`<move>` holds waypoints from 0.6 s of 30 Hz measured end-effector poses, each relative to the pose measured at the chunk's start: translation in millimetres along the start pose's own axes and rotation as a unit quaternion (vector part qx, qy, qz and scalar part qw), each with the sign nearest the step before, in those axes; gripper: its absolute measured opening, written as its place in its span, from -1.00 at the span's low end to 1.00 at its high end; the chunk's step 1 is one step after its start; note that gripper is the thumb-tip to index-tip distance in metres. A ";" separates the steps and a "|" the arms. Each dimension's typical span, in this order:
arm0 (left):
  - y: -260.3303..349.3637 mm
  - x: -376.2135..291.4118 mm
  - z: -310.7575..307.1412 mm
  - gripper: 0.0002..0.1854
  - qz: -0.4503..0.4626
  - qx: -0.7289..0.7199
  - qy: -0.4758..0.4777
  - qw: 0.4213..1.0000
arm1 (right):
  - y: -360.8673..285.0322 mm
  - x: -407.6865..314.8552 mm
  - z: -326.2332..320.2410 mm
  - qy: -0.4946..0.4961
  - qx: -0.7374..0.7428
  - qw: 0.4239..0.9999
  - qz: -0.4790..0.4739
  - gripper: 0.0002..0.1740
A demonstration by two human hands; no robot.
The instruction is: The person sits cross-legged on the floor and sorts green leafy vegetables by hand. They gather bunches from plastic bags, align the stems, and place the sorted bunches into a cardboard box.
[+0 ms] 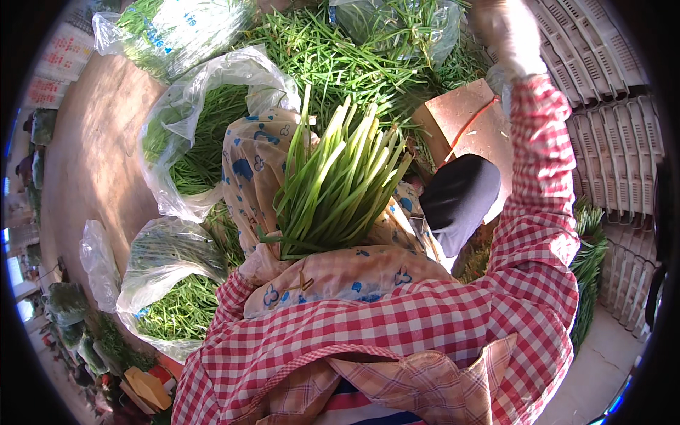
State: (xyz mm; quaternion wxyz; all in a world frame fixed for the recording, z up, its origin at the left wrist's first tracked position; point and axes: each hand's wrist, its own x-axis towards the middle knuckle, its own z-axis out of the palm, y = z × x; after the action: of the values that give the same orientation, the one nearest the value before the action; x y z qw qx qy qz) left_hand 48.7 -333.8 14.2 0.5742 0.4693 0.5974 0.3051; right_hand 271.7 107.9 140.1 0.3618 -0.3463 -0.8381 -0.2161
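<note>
A thick bunch of long green stalks with pale ends (pixel 345 180), like garlic chives, rests across my lap on a translucent apron with blue prints (pixel 366 271). My left hand (pixel 265 260), in a thin pale glove, is at the bunch's lower left end; its fingers are largely hidden under the leaves. Raised at the upper right, my right hand (pixel 504 32) is blurred and bright, above the edge of the leaf pile. What its fingers do cannot be made out. Beyond my knees lies a wide heap of loose green leaves (pixel 340 58).
An open plastic bag of greens (pixel 159 159) and a second open bag (pixel 138 297) stand at left. Filled bags (pixel 186 32) lie at the top. A brown box (pixel 478 122) with a red strip sits by my right knee. White plastic crates (pixel 616 154) are stacked at right.
</note>
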 end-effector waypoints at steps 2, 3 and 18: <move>-3.6 0.2 0.8 -0.51 0.007 -0.012 0.002 1.000 | -57.6 -18.4 19.7 -0.299 0.461 0.834 -0.039 -0.68; -5.7 0.7 1.2 -0.50 0.007 -0.017 0.003 1.000 | -77.4 -41.0 10.1 -0.364 0.534 0.761 -0.050 -0.73; -27.5 -1.9 8.4 -0.47 0.025 -0.090 -0.005 0.996 | -139.4 -22.1 13.4 -0.675 0.518 0.515 -0.103 -0.58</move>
State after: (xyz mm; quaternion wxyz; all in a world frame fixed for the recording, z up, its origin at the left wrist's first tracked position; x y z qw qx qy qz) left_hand 50.9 -347.3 -11.1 0.6096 0.4319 0.5525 0.3697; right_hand 173.9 13.9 99.2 -0.2218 -0.0508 -0.8235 0.5197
